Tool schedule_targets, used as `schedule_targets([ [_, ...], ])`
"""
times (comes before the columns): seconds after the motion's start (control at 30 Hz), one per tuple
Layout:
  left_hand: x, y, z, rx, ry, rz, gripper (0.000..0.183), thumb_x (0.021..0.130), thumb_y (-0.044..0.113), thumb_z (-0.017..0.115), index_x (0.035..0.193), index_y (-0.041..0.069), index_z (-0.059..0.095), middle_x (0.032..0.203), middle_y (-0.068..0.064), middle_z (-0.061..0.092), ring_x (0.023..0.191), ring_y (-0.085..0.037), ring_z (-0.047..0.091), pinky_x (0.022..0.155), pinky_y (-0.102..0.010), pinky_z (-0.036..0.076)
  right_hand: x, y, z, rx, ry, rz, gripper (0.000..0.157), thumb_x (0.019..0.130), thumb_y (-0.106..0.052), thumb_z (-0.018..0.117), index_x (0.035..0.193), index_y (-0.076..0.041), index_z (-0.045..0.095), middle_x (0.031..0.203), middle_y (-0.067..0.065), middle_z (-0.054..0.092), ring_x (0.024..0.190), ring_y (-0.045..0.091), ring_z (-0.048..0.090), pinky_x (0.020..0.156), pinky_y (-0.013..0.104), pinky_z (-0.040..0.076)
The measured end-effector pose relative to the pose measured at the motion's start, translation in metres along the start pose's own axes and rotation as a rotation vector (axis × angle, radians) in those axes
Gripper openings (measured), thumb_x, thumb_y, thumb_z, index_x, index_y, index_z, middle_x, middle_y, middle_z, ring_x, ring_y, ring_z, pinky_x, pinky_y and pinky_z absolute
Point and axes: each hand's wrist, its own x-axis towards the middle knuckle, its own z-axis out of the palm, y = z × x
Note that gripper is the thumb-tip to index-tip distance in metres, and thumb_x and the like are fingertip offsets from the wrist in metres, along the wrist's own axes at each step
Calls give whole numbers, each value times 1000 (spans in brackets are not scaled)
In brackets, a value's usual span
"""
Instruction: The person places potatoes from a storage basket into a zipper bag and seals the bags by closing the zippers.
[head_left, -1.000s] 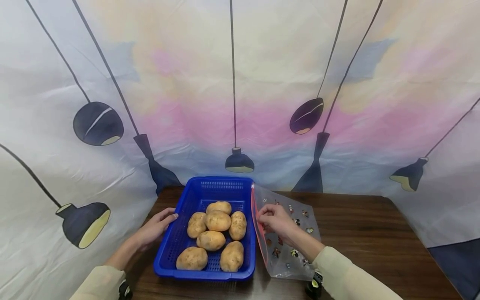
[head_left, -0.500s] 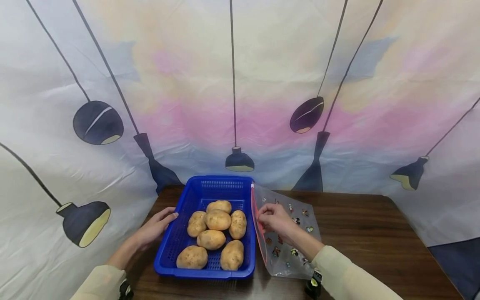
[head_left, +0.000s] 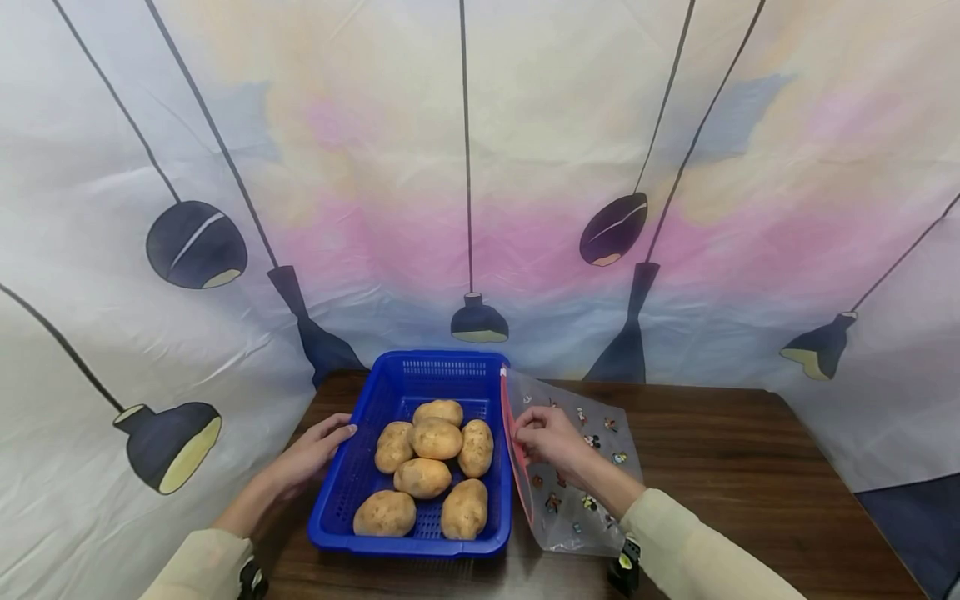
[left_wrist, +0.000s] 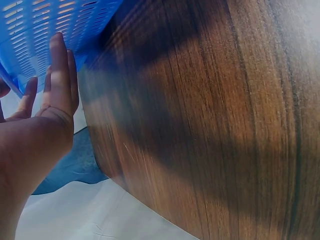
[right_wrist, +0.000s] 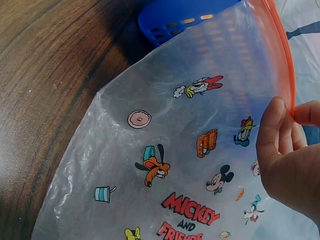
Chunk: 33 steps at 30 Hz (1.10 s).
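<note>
1. Pinching the red edge [right_wrist: 286,65] of a clear, cartoon-printed plastic bag [head_left: 567,521]: right hand [head_left: 553,442], the nearer.
2. Bag lying right of rectangular blue plastic basket [head_left: 412,547], red edge running alongside.
3. Left hand [head_left: 307,455]: fingers extended, touching basket's left side.

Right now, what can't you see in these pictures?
Head view: most of the floor under the potatoes in the blue basket; they cover it.
Head view: part of the plastic bag, behind the right hand.
Right wrist view: the rest of the plastic bag, cut off by the bottom edge.
Left wrist view: part of the left hand, cut off by the left edge.
</note>
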Motion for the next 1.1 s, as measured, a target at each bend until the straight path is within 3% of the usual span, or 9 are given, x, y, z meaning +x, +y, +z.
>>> schedule_targets([
  [0.37, 0, -1, -1, -8, 31, -33, 57, 115, 34, 48, 155, -4, 35, 133, -27, 64, 110, -35, 72, 84, -52, 62, 1, -1, 1, 8, -6, 3, 10, 96, 0, 62, 105, 4, 66, 83, 9, 67, 71, 19, 67, 62, 35, 61],
  [0.57, 2, 5, 2, 51, 141, -30, 55, 112, 27, 54, 154, -4, 37, 127, -23, 66, 100, -29, 72, 80, -47, 63, -1, -3, -4, 14, 8, -4, 11, 99, -4, 63, 107, 4, 66, 86, 10, 69, 74, 19, 68, 64, 36, 61],
  [0.67, 4, 10, 4, 94, 187, -22, 55, 112, 27, 55, 154, -3, 37, 132, -25, 61, 104, -28, 69, 82, -45, 63, -2, -4, -5, 15, 13, -12, 11, 100, -4, 63, 107, 4, 66, 86, 10, 69, 74, 20, 67, 64, 36, 61],
  [0.77, 5, 16, 7, 171, 246, 19, 57, 113, 30, 55, 154, -5, 36, 137, -29, 56, 114, -33, 66, 88, -45, 62, -3, -4, -6, 14, 6, -11, 12, 99, -4, 63, 107, 4, 66, 86, 10, 69, 74, 20, 67, 64, 37, 61],
  [0.93, 5, 35, 16, 367, 402, 154, 58, 112, 32, 57, 148, -9, 41, 138, -32, 57, 123, -42, 61, 96, -44, 57, -3, -4, -7, 13, -4, -4, 12, 99, -4, 63, 108, 4, 66, 86, 9, 69, 75, 19, 68, 65, 37, 61],
  [1.03, 3, 53, 27, 457, 487, 217, 54, 110, 34, 61, 144, -6, 49, 133, -28, 61, 119, -39, 63, 95, -42, 53, -4, -4, -7, 12, 2, -2, 12, 99, -3, 63, 108, 4, 66, 85, 10, 69, 74, 20, 68, 64, 37, 61],
  [1.1, 2, 65, 37, 484, 506, 258, 53, 108, 35, 63, 142, -4, 52, 130, -24, 63, 117, -36, 64, 95, -41, 53, -5, -5, -8, 7, 8, -1, 12, 99, -3, 63, 108, 4, 66, 85, 10, 69, 74, 20, 67, 65, 37, 61],
])
